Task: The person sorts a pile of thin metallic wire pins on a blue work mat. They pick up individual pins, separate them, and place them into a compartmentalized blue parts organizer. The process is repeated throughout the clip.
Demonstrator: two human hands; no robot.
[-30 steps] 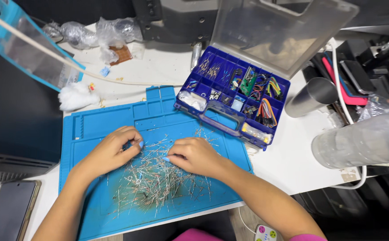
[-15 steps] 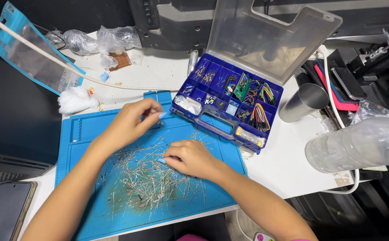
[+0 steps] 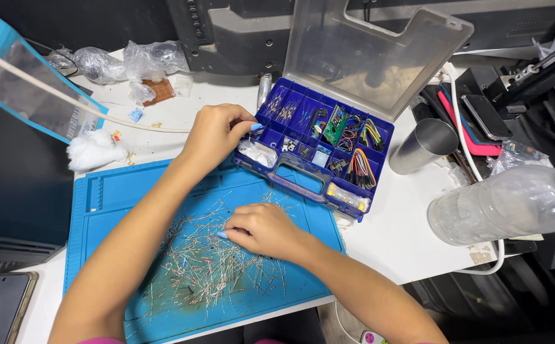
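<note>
Left hand [image 3: 217, 134] pinching over blue organizer box [image 3: 319, 150], right hand [image 3: 261, 229] curled on light, bendable resistors [image 3: 207, 267], best taken by bodies.

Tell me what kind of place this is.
Most likely an electronics hobby or repair bench. A blue work mat holds a pile of wire-leaded components, and an open parts box has compartments of small parts and jumper wires. The left hand reaches into the box; the right hand rests on the pile.
</note>
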